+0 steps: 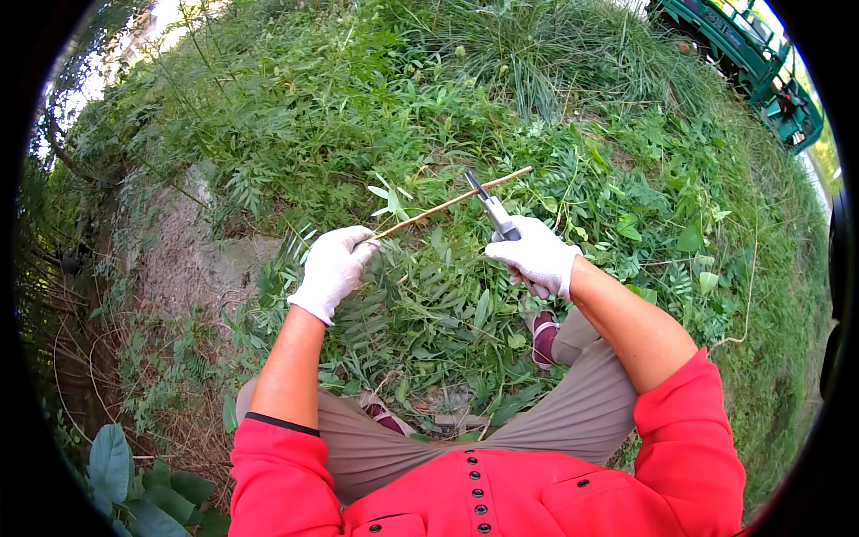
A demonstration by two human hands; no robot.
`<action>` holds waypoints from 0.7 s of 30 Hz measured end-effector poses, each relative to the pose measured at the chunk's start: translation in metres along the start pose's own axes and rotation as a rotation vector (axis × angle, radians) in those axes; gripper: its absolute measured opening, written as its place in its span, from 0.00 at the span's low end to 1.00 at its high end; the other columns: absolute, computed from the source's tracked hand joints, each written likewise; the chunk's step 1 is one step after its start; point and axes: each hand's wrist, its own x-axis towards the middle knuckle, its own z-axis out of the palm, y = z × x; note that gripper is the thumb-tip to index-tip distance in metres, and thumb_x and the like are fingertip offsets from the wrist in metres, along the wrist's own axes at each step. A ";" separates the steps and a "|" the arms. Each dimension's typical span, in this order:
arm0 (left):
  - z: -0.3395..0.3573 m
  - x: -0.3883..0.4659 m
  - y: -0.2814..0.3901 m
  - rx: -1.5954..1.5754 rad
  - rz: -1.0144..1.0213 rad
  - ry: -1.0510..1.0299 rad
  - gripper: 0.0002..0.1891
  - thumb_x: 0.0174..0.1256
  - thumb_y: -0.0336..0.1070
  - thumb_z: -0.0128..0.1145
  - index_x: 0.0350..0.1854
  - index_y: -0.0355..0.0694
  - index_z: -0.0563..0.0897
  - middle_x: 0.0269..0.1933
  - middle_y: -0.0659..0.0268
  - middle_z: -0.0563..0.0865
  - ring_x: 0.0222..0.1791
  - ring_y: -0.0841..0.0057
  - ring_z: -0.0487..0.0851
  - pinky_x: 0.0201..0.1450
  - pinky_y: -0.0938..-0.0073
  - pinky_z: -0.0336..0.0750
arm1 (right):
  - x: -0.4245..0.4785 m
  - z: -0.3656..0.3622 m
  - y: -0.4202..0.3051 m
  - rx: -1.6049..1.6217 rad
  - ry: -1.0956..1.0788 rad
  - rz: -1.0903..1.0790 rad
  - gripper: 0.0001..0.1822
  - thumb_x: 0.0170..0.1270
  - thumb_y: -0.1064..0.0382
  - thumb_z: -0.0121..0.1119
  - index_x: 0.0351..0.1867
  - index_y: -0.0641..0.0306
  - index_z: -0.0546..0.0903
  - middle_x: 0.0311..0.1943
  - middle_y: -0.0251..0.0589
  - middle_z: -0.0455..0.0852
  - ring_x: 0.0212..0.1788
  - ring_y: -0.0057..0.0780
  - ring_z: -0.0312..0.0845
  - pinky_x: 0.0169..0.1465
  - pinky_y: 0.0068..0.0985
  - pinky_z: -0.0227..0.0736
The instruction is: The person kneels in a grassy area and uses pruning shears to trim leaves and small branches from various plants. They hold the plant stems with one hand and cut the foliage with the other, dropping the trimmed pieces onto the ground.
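My left hand [335, 270], in a white knitted glove, pinches the lower end of a thin tan stem [429, 213]. The stem slants up to the right, and several narrow green leaves [391, 199] show beside it near that hand. In my right hand [533, 258], also gloved in white, is a pair of pruning shears [495, 209] with grey metal jaws. The shears' blades meet the stem toward its far end; whether they are parted or closed on it I cannot tell. The shears' handles are mostly hidden by my fingers.
Dense weeds [429, 101] cover the ground ahead, with a tall grass clump [557, 54] behind. A bare stone or earth patch [201, 248] lies left. Broad leaves [158, 500] stand at lower left. A green vehicle [745, 60] is at upper right. My shoe [543, 339] rests among plants.
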 end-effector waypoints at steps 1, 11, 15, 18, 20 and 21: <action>0.002 0.000 -0.005 0.000 0.015 0.013 0.15 0.64 0.42 0.61 0.44 0.34 0.85 0.35 0.52 0.87 0.36 0.59 0.85 0.43 0.66 0.77 | -0.004 0.001 -0.004 -0.005 0.008 0.002 0.15 0.62 0.55 0.65 0.34 0.61 0.71 0.21 0.35 0.74 0.16 0.23 0.70 0.15 0.25 0.65; -0.002 0.002 -0.009 0.024 0.013 0.066 0.14 0.64 0.41 0.61 0.44 0.35 0.85 0.34 0.53 0.87 0.35 0.61 0.85 0.41 0.68 0.76 | 0.007 -0.005 0.016 0.105 -0.096 -0.008 0.19 0.63 0.50 0.66 0.41 0.59 0.72 0.26 0.33 0.76 0.21 0.19 0.70 0.20 0.22 0.67; -0.002 0.001 -0.007 0.044 0.016 0.081 0.12 0.63 0.41 0.60 0.41 0.38 0.86 0.36 0.53 0.87 0.39 0.55 0.85 0.43 0.62 0.78 | -0.001 -0.002 0.011 0.001 -0.113 -0.002 0.22 0.62 0.47 0.65 0.42 0.60 0.71 0.30 0.34 0.76 0.23 0.18 0.67 0.24 0.21 0.66; 0.001 0.000 -0.008 0.038 0.020 0.103 0.12 0.63 0.41 0.60 0.41 0.38 0.86 0.36 0.53 0.87 0.39 0.55 0.85 0.43 0.62 0.78 | -0.001 -0.003 0.007 -0.017 -0.128 0.016 0.22 0.62 0.46 0.65 0.41 0.60 0.71 0.30 0.33 0.75 0.25 0.18 0.66 0.27 0.22 0.66; 0.001 0.001 -0.009 0.033 0.018 0.107 0.12 0.63 0.42 0.61 0.41 0.38 0.86 0.36 0.53 0.87 0.39 0.55 0.85 0.44 0.61 0.78 | 0.003 -0.005 0.010 -0.029 -0.116 -0.008 0.21 0.62 0.46 0.65 0.40 0.60 0.72 0.30 0.33 0.74 0.25 0.19 0.66 0.28 0.23 0.66; 0.001 0.001 -0.007 0.021 0.007 0.094 0.12 0.63 0.42 0.61 0.41 0.38 0.86 0.36 0.52 0.87 0.39 0.55 0.85 0.44 0.61 0.78 | 0.005 -0.006 0.013 -0.037 -0.121 -0.017 0.22 0.62 0.45 0.64 0.41 0.60 0.72 0.30 0.33 0.74 0.25 0.19 0.66 0.27 0.23 0.66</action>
